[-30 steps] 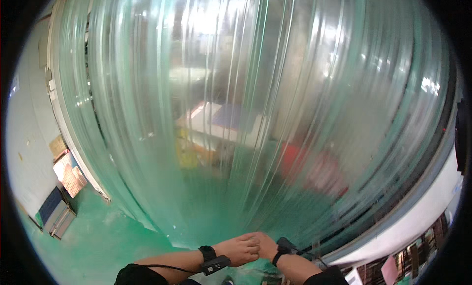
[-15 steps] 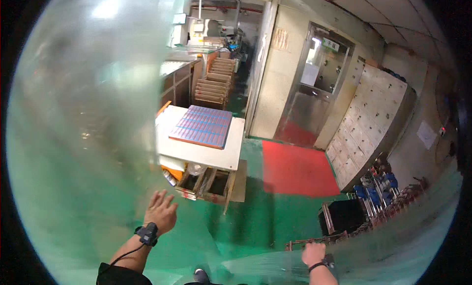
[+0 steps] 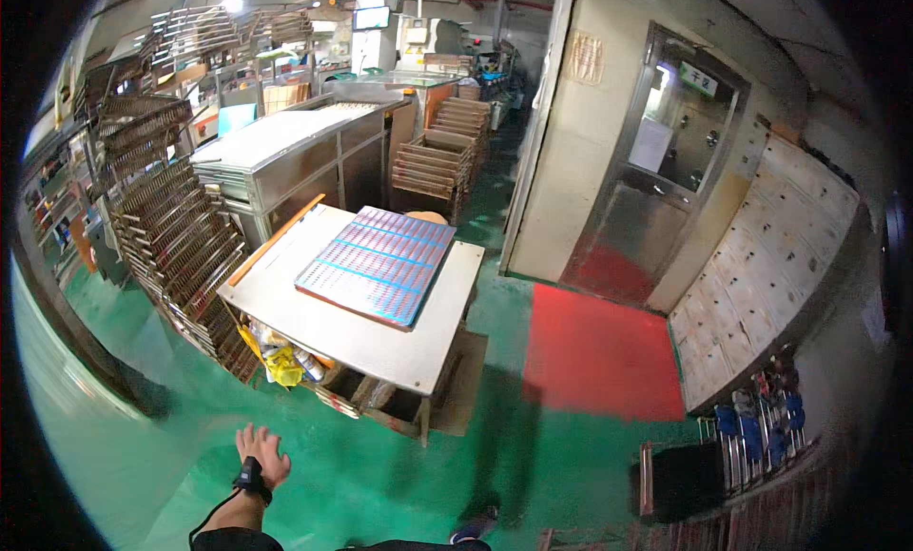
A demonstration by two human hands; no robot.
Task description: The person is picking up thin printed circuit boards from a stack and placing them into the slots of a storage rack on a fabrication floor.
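Left hand low, wrist banded, reaching forward; I see its fingers loosely spread, holding nothing. Right hand out of my view, grip can't be told. Green door sign bears characters. Yellow bag beyond the left fingertips, apart; patterned panel farther, on worktop.

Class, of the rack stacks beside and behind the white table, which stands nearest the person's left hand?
The tall stack of racks left of the white table: its foot is closest to the left hand. The other stacks stand behind the table.
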